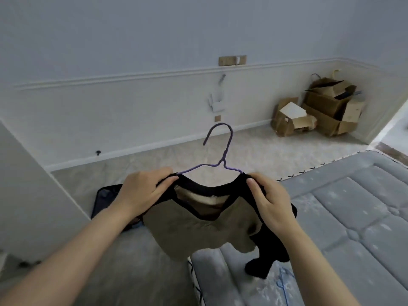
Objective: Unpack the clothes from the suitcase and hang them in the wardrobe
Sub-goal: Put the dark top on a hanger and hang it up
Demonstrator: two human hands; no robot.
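Observation:
A khaki top (196,230) with black collar and black sleeves hangs in front of me on a purple wire hanger (223,149), whose hook points up. My left hand (143,193) grips the left shoulder of the top over the hanger arm. My right hand (269,202) pinches the right shoulder in the same way. A dark suitcase (103,199) lies open on the floor behind my left forearm, mostly hidden by the arm and the top. The wardrobe's white side (26,195) stands at the left.
A grey quilted mattress (353,217) fills the right and lower part of the view. Torn cardboard boxes (320,111) are piled in the far right corner by the wall. Pale carpet lies between the wall and the mattress.

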